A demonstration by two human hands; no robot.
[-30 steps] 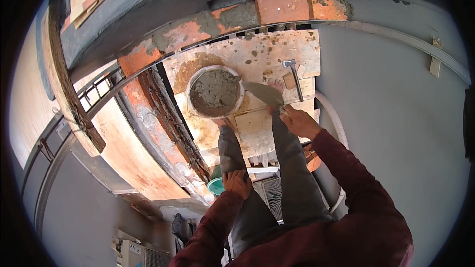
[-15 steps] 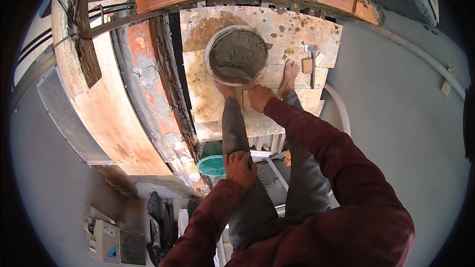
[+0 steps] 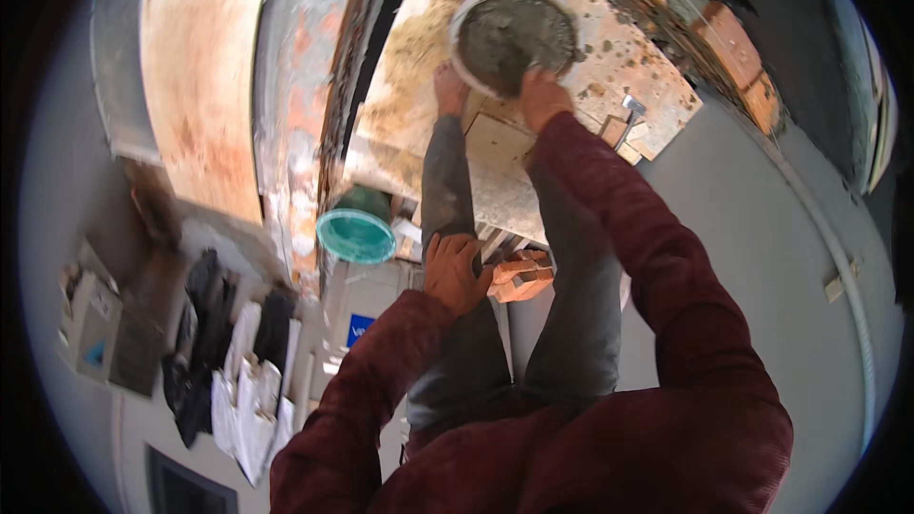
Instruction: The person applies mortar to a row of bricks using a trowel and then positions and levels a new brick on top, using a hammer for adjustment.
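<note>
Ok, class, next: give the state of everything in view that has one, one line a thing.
Right hand: at the near rim of the mortar bucket, grip unclear
Left hand: resting on the left leg
Mortar bucket: uncovered, upright
Mortar: grey, uneven on top
Green bucket: uncovered
Hammer: lying on the boards
Boards: stained, spattered
Loose bricks: piled together

Worn on the head, the wide fisheye looks down past the legs [image 3: 583, 290] to the bucket [image 3: 455, 44].
</note>
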